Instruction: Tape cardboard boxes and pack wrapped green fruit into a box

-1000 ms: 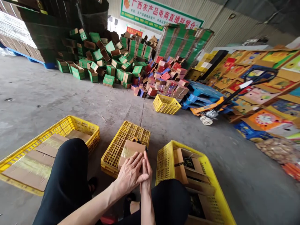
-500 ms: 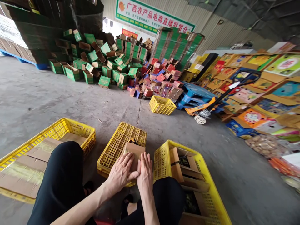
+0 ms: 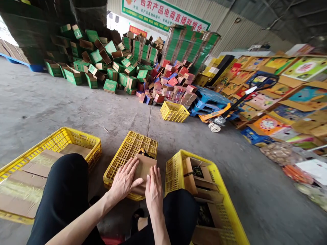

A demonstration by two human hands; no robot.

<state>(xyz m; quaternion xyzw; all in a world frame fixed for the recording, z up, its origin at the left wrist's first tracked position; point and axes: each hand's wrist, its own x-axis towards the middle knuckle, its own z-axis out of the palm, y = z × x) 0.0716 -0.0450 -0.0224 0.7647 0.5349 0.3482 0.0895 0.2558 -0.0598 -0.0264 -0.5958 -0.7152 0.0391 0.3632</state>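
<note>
A small brown cardboard box [image 3: 145, 166] rests on a yellow plastic crate [image 3: 134, 139] that stands between my knees. My left hand [image 3: 125, 179] lies flat on the left part of the box, its thumb spread to the right. Along the right edge of the box my right hand [image 3: 154, 187] lies with straight fingers, touching it. A gap now shows between the two hands, with the box top visible in it. Just behind the box, partly hidden, is a black and orange object whose kind I cannot make out.
At left, a yellow crate [image 3: 95, 146] holds taped cardboard boxes [image 3: 21, 190]. Another yellow crate [image 3: 217, 173] at right holds open boxes with dark contents. Farther off are a small yellow crate [image 3: 175, 112], a pallet jack [image 3: 219, 115], blue pallets [image 3: 209, 97] and heaped green cartons [image 3: 109, 85].
My hands have moved apart across the box top, the left one sliding left and the right one staying at the right edge. The whole view has shifted slightly.
</note>
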